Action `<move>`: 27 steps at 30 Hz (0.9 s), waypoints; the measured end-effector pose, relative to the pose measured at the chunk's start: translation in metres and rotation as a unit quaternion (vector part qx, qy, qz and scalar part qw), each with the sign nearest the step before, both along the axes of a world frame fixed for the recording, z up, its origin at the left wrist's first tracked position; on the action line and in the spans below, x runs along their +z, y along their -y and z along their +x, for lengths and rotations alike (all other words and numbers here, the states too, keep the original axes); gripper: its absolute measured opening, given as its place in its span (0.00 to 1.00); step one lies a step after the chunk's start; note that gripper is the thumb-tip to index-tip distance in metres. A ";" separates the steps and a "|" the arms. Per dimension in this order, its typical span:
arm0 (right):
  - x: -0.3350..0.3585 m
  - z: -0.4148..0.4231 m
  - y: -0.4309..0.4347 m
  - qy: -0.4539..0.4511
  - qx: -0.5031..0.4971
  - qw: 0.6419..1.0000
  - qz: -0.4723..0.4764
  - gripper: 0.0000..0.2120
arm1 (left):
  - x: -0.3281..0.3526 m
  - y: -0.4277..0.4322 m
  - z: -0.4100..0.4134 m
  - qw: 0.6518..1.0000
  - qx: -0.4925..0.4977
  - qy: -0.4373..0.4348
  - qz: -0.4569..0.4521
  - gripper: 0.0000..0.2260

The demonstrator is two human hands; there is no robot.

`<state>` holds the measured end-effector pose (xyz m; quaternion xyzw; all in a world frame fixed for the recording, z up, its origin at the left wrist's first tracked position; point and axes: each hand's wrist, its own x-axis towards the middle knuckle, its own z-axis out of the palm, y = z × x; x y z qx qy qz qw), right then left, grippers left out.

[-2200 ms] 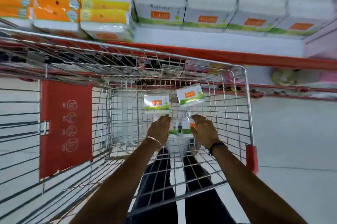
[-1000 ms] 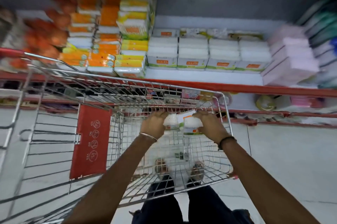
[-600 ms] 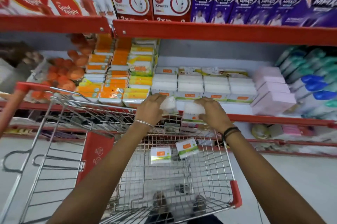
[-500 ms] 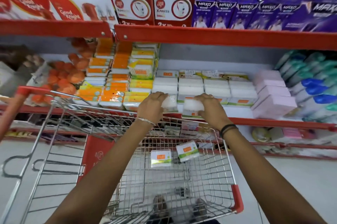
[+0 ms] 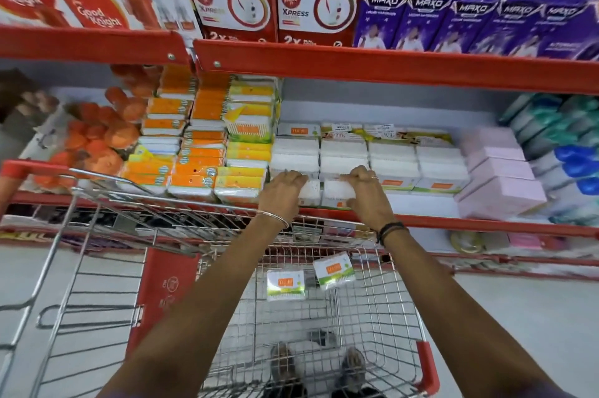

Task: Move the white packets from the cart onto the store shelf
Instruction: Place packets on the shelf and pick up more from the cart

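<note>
Both arms reach over the cart [image 5: 393,310] to the store shelf [image 5: 421,203], where the left hand [image 5: 281,191] grasps 1 white packet [image 5: 309,192] and the right hand [image 5: 366,191] grasps another [image 5: 335,195]. The 2 held packets sit side by side at the shelf's front edge, just before the stacked white packets [image 5: 343,154]. 2 more white packets [image 5: 286,285] lie in the cart basket.
</note>
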<state>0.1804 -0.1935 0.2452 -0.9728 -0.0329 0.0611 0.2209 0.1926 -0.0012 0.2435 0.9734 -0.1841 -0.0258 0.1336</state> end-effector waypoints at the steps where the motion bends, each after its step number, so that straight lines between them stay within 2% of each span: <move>1: -0.001 0.000 0.000 -0.005 -0.002 1.000 0.009 0.28 | -0.001 0.001 0.000 1.000 -0.004 0.004 -0.003 0.27; 6: -0.006 -0.004 0.004 -0.005 0.010 0.999 0.031 0.28 | -0.010 0.001 0.001 0.999 -0.016 0.024 -0.026 0.26; 9: -0.008 -0.016 0.004 0.030 0.003 0.997 0.066 0.27 | -0.016 -0.002 -0.004 0.998 -0.026 0.045 -0.044 0.25; 13: -0.012 -0.044 -0.004 0.121 -0.002 0.988 0.095 0.18 | -0.018 -0.006 -0.025 0.986 -0.030 0.115 -0.113 0.17; 15: -0.019 -0.061 -0.008 0.134 0.010 0.986 0.097 0.15 | -0.027 -0.008 -0.039 0.980 -0.035 0.136 -0.140 0.13; 18: -0.041 -0.082 -0.011 0.096 0.027 0.992 0.082 0.13 | -0.055 -0.014 -0.063 0.975 -0.038 0.151 -0.157 0.10; 21: -0.072 -0.097 -0.010 0.015 0.021 0.997 0.076 0.15 | -0.089 -0.019 -0.085 0.979 -0.034 0.139 -0.144 0.09; 27: -0.138 -0.100 -0.009 -0.104 0.003 0.993 0.056 0.18 | -0.149 -0.030 -0.103 0.993 -0.003 -0.008 -0.116 0.14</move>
